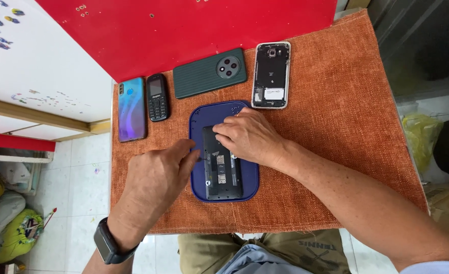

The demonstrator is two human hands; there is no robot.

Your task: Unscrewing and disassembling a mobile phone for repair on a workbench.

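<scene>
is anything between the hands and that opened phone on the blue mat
Nothing visible. The right hand already rests on the opened phone, and the left hand touches its left edge on the blue mat.

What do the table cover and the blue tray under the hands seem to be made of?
The table cover looks like coarse woven fabric, orange and matte, with visible ribbed threads. The blue tray looks like soft rubber or silicone, judging by its smooth dull surface and rounded raised rim, though moulded plastic is possible.

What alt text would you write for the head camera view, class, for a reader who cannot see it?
Two bare hands work on an opened dark phone lying on a blue tray: the left hand at its edge, the right hand on top. Four more phones line the orange cloth behind.
</scene>
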